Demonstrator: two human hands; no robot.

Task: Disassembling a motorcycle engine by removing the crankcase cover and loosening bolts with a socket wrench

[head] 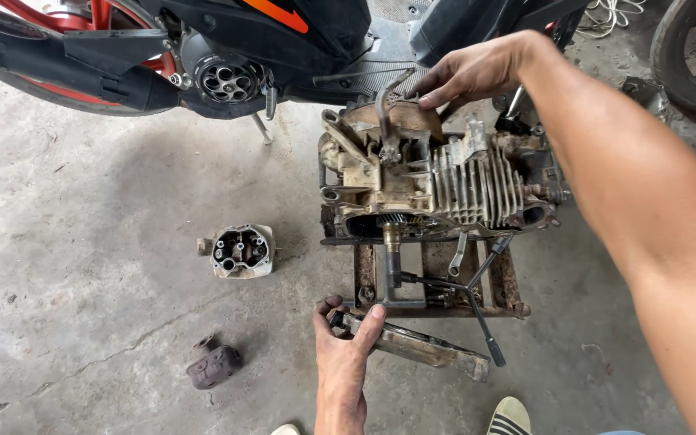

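Note:
A dirty motorcycle engine [445,181] with cooling fins sits on a rusty metal stand [509,286] on the concrete floor. My right hand [473,72] reaches over the engine's far side, and its fingers close on the upper end of a bent metal lever [384,113] that rises from the engine. My left hand [344,350] is near the stand's front. It grips one end of a long flat rusty bar [424,348] lying on the floor.
A T-handle wrench [477,302] leans across the stand. A detached cylinder head [240,251] and a small dark cover [213,366] lie on the floor to the left. A black and red motorcycle [203,56] stands behind, with a wheel [690,56] at top right. A sandal [509,417] shows at the bottom.

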